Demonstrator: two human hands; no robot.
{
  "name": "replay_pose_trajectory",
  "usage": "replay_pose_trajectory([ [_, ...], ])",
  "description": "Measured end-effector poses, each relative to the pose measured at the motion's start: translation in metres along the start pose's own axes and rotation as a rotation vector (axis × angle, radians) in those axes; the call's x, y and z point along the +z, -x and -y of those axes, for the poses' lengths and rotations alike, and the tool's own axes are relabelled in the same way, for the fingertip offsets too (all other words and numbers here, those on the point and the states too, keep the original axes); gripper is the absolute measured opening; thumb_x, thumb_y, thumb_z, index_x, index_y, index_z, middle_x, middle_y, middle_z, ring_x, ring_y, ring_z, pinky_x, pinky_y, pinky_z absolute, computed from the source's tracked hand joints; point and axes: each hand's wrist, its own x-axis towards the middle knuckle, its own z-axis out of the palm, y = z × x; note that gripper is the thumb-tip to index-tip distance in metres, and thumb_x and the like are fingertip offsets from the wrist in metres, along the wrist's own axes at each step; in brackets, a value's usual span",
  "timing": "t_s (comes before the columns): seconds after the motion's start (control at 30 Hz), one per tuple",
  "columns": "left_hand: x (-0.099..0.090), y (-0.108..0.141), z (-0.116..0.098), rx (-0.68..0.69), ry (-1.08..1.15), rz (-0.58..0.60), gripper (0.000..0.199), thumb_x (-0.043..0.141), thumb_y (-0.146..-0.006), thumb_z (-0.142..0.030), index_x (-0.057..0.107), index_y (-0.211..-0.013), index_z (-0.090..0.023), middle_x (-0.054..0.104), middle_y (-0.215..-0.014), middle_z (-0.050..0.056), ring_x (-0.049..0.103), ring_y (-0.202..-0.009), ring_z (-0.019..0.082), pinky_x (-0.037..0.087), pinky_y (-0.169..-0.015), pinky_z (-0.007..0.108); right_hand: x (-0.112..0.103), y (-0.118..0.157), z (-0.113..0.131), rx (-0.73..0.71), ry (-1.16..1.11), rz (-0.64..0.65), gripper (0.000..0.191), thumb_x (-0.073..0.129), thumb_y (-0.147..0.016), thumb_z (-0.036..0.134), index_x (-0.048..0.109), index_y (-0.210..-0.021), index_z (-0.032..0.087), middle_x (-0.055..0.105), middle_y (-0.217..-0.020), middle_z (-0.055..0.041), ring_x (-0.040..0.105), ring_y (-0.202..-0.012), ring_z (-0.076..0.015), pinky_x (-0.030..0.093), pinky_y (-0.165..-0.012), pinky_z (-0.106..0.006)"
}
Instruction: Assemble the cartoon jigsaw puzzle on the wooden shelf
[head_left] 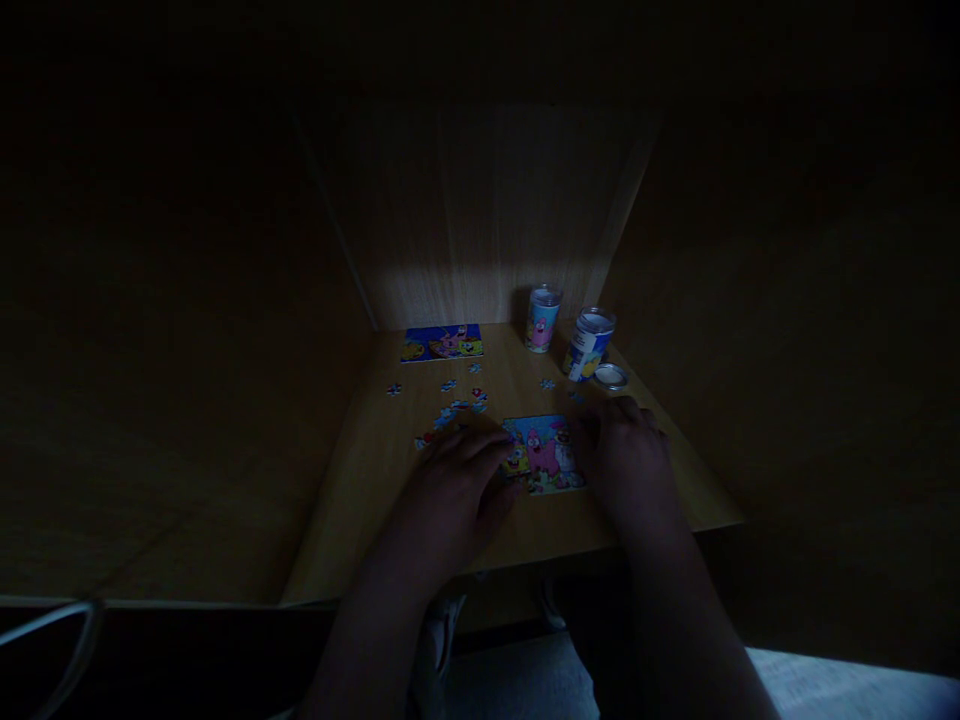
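A partly joined jigsaw puzzle [546, 458] with cartoon figures, one pink and one yellow, lies flat on the wooden surface between my hands. At its left edge, my left hand [461, 480] holds on with thumb and forefinger bent around the yellow figure's part. Curled fingers of my right hand [628, 455] rest against the right edge and cover that side; their tips are hidden. Left of the puzzle, a cluster of loose puzzle pieces [452, 412] lies just beyond my left hand. One single puzzle piece [547, 384] sits above the puzzle.
Toward the back left lies a picture card or finished puzzle [442, 343]. Two clear-topped cans, one with a pink figure [541, 322] and one blue and yellow [587, 348], stand at the back right beside a round lid [610, 376]. Wooden walls [450, 220] enclose the dim space.
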Motion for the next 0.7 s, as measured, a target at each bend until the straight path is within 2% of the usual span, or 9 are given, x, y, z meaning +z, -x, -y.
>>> replay_pose_trajectory([
  [0.27, -0.0014, -0.0010, -0.0013, 0.005, 0.020, -0.011, 0.035, 0.073, -0.107, -0.031, 0.073, -0.142, -0.029, 0.075, -0.150, 0.007, 0.069, -0.139, 0.031, 0.054, -0.124, 0.058, 0.0020, 0.0011, -0.0006, 0.038, 0.037, -0.014, 0.033, 0.062, -0.111, 0.047, 0.075, -0.113, 0.017, 0.073, -0.122, -0.0216, 0.066, -0.112, -0.0361, 0.048, -0.091, -0.044],
  [0.7, -0.0010, -0.0001, -0.0018, -0.008, 0.008, 0.005, 0.036, 0.071, -0.109, -0.036, 0.072, -0.144, -0.029, 0.074, -0.151, 0.006, 0.067, -0.142, 0.030, 0.052, -0.127, 0.058, 0.0012, 0.0040, -0.0014, 0.010, 0.068, -0.025, 0.037, 0.057, -0.112, 0.049, 0.076, -0.113, 0.016, 0.073, -0.121, -0.0220, 0.065, -0.111, -0.0360, 0.050, -0.092, -0.045],
])
